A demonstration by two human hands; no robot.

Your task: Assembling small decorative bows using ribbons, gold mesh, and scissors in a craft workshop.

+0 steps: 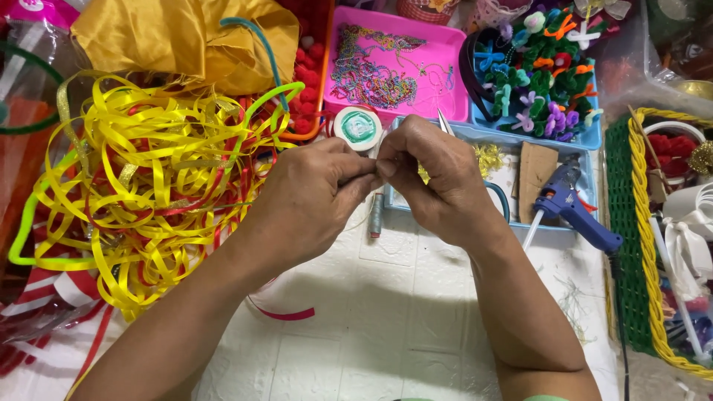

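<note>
Head view looks down on a white tiled work surface (386, 319) crowded with craft supplies. The largest mass is a loose tangle of yellow ribbon (141, 186) mixed with red strands, spread over the left side. Above it lies a crumpled piece of gold fabric (186, 33). At the right edge stands a green and yellow woven basket (639, 245) holding white ribbon and red bits. Along the top sit a pink tray (445, 56) with thin multicoloured chains and, beside it, a blue tray (590, 137) filled with pipe-cleaner flowers. A shallower light blue tray (512, 141) lies below these, with a blue glue gun (572, 208) resting on its right part.

Both forearms come up from the bottom edge. The left hand (308, 200) and the right hand (438, 182) meet at the middle, fingertips pressed together, pinching something thin between them; it is too small to tell what it is. Just behind the fingertips sits a small round spool (358, 128) with a green centre, and a slim grey cylinder (376, 215) lies on the surface just below the hands.
</note>
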